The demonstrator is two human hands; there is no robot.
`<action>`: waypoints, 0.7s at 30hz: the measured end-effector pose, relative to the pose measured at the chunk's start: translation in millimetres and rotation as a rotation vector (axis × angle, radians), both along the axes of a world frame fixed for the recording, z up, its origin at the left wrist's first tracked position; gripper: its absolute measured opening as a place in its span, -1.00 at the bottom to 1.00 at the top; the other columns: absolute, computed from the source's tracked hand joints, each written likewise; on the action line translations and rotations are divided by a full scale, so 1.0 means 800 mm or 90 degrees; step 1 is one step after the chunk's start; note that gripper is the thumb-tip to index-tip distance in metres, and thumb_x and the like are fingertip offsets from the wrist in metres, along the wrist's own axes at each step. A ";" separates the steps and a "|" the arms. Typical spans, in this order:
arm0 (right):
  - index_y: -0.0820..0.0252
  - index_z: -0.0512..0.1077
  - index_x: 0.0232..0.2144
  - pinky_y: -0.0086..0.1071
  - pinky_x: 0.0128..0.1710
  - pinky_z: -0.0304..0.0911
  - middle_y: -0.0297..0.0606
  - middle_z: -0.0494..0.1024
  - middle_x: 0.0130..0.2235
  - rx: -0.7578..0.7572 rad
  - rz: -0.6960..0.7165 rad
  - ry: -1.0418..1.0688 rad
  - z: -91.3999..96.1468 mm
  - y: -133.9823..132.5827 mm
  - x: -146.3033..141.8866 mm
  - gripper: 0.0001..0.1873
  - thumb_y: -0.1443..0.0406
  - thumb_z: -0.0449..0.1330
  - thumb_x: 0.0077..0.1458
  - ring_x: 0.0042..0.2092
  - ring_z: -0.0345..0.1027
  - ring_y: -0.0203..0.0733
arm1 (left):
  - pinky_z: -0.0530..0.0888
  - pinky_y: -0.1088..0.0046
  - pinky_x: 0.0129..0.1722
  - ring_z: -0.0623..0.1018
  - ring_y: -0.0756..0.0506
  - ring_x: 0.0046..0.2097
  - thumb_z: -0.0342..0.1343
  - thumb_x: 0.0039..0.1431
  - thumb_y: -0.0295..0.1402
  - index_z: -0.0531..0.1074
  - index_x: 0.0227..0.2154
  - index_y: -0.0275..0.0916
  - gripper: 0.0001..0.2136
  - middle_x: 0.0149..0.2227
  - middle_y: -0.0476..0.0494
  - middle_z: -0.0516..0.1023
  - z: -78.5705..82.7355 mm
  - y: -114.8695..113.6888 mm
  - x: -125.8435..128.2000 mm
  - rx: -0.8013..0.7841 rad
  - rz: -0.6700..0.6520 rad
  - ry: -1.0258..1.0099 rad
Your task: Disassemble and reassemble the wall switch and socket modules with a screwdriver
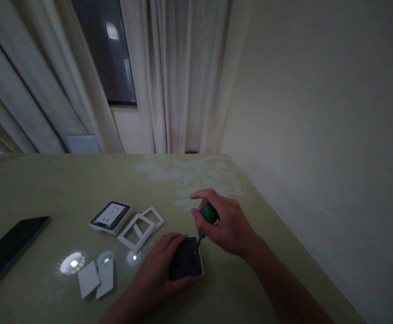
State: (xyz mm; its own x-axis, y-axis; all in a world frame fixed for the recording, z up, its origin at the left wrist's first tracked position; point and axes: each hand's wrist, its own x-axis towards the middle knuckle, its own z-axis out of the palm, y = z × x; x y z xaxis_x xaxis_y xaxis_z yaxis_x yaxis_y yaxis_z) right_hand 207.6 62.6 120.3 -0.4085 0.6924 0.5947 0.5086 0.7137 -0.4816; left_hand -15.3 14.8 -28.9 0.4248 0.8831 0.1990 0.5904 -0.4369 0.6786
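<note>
Head view: green screwdriver (210, 213) was held in right hand (229, 221) (index finger extended), tip directed at dark inside of white-rimmed module (183, 261). Module was gripped by left hand (160, 265) toward right edge of table (64, 184). Two white frames (145, 236), overlapped, were seen between module and socket unit (111, 215); two white plates (89, 280) and black slab (12, 247) were seen farther from that edge.

1 black slab (12, 249) cut off at left, tip of green screwdriver (209, 214) seemingly indistinct

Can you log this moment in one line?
left hand: holds dark unit | right hand: holds green screwdriver, tip at unit | nearby: white frames
</note>
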 end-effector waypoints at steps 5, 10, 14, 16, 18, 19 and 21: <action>0.12 0.49 0.05 -0.42 -0.26 0.33 -0.42 0.55 -0.38 -0.001 0.014 -0.014 -0.004 0.001 -0.003 -0.77 0.24 0.23 0.38 -0.41 0.42 -0.29 | 0.49 -0.12 0.31 0.53 -0.41 0.29 0.48 0.12 -0.19 0.37 0.33 -0.02 -0.28 0.31 -0.27 0.51 0.000 0.000 0.000 -0.004 0.004 -0.001; 0.14 0.49 0.01 -0.40 -0.22 0.32 -0.39 0.57 -0.36 -0.006 0.042 -0.019 -0.003 0.003 -0.004 -0.80 0.28 0.20 0.38 -0.37 0.44 -0.28 | 0.50 -0.13 0.31 0.53 -0.41 0.29 0.48 0.11 -0.20 0.36 0.33 -0.03 -0.27 0.32 -0.29 0.51 -0.003 0.000 0.000 0.003 0.001 0.002; 0.15 0.47 -0.12 -0.37 -0.28 0.23 -0.32 0.58 -0.33 0.009 0.056 -0.127 0.007 -0.004 0.003 -0.86 0.22 0.21 0.35 -0.34 0.44 -0.22 | 0.53 -0.14 0.28 0.55 -0.42 0.28 0.49 0.10 -0.19 0.37 0.34 -0.05 -0.26 0.31 -0.31 0.52 -0.007 0.002 -0.002 0.010 -0.003 0.001; 0.13 0.41 -0.29 -0.35 -0.38 0.09 -0.35 0.51 -0.43 0.020 0.003 -0.190 0.012 -0.008 0.007 -0.71 0.07 0.22 0.38 -0.41 0.37 -0.21 | 0.52 -0.13 0.30 0.53 -0.43 0.31 0.50 0.10 -0.20 0.36 0.36 -0.01 -0.23 0.33 -0.28 0.51 -0.010 0.003 -0.003 0.021 -0.008 -0.002; 0.11 0.35 -0.36 -0.34 -0.41 -0.01 -0.39 0.44 -0.49 0.013 -0.017 -0.211 0.015 -0.011 0.009 -0.56 -0.06 0.18 0.42 -0.45 0.31 -0.23 | 0.51 -0.13 0.32 0.51 -0.44 0.34 0.53 0.07 -0.21 0.36 0.37 0.02 -0.20 0.36 -0.25 0.49 -0.011 0.005 -0.005 0.028 -0.009 -0.008; 0.11 0.35 -0.35 -0.34 -0.40 0.01 -0.39 0.45 -0.48 0.002 0.002 -0.209 0.017 -0.011 0.009 -0.54 -0.08 0.14 0.45 -0.44 0.31 -0.24 | 0.51 -0.12 0.32 0.51 -0.44 0.35 0.54 0.05 -0.21 0.36 0.36 0.03 -0.19 0.37 -0.25 0.49 -0.010 0.005 -0.005 0.028 -0.009 -0.012; 0.12 0.38 -0.28 -0.35 -0.32 0.12 -0.35 0.50 -0.38 -0.025 0.076 -0.202 0.021 -0.011 0.010 -0.58 -0.03 0.07 0.51 -0.36 0.36 -0.22 | 0.53 -0.12 0.31 0.52 -0.45 0.34 0.56 0.03 -0.20 0.38 0.35 0.04 -0.18 0.36 -0.24 0.51 -0.007 0.006 -0.005 0.023 -0.006 -0.019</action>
